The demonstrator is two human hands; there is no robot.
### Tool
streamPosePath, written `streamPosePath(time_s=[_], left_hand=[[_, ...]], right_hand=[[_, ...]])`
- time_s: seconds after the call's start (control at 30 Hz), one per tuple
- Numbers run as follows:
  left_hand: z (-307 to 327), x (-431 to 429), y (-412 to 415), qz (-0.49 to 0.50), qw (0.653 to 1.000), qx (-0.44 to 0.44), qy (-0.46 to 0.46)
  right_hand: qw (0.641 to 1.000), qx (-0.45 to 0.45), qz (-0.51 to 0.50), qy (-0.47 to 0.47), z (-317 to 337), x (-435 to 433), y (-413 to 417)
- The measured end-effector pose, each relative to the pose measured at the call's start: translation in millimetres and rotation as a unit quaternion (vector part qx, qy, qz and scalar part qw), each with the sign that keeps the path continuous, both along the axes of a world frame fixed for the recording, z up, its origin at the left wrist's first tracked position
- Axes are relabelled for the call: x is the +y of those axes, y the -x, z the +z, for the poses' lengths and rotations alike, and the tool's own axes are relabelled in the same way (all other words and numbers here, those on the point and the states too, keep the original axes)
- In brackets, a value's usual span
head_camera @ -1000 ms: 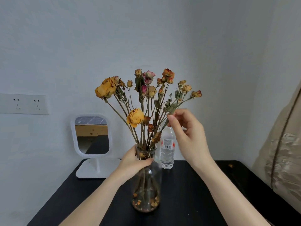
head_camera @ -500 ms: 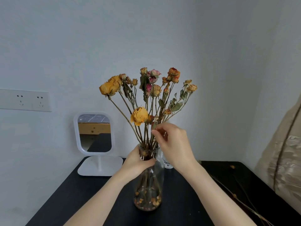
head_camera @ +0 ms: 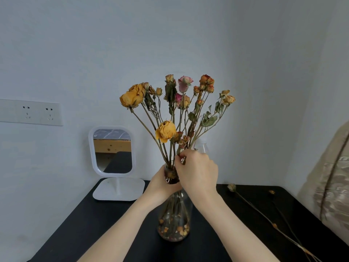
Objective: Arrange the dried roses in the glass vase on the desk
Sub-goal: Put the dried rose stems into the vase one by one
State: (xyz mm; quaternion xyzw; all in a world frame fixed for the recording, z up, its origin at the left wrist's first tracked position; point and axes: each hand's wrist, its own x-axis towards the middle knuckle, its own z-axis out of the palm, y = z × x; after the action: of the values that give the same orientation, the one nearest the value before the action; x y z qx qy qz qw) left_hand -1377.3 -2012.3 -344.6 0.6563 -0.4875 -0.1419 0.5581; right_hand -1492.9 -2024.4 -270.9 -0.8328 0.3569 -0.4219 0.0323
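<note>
Sliding down from the leaves, your right hand [head_camera: 196,173] now pinches stems at the vase [head_camera: 174,220] neck, left hand [head_camera: 162,183] clamping it: bunching roses [head_camera: 175,110], nearly done.

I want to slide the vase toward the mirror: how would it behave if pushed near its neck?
The glass vase would probably tip rather than slide: the dried roses spread tall and wide above a narrow neck. The left hand bracing the neck suggests so. Pushing low seems safer.

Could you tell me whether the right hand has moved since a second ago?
Yes. The right hand has come down the stems, from up among the leaves to just above the glass vase neck, which the left hand grips.
</note>
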Motion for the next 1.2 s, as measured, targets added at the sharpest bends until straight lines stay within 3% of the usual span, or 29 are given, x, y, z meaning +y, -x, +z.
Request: streamPosePath(time_s=[0.23, 0.53, 0.87, 1.2], left_hand=[[-5, -2, -6, -0.006, 1.000, 0.003, 0.006], [-4, -2, 7, 0.075, 0.995, 0.012, 0.063], [-6, -3, 8, 0.084, 0.994, 0.010, 0.063], [2, 7, 9, 0.109, 0.993, -0.040, 0.024]], right_hand=[[1.000, -0.011, 0.001, -0.024, -9, 0, -7], [0.996, -0.064, 0.043, -0.044, 6, -1, 0], [0.998, -0.030, 0.037, -0.045, -6, -4, -6], [0.992, -0.097, 0.070, -0.040, -13, 3, 16]])
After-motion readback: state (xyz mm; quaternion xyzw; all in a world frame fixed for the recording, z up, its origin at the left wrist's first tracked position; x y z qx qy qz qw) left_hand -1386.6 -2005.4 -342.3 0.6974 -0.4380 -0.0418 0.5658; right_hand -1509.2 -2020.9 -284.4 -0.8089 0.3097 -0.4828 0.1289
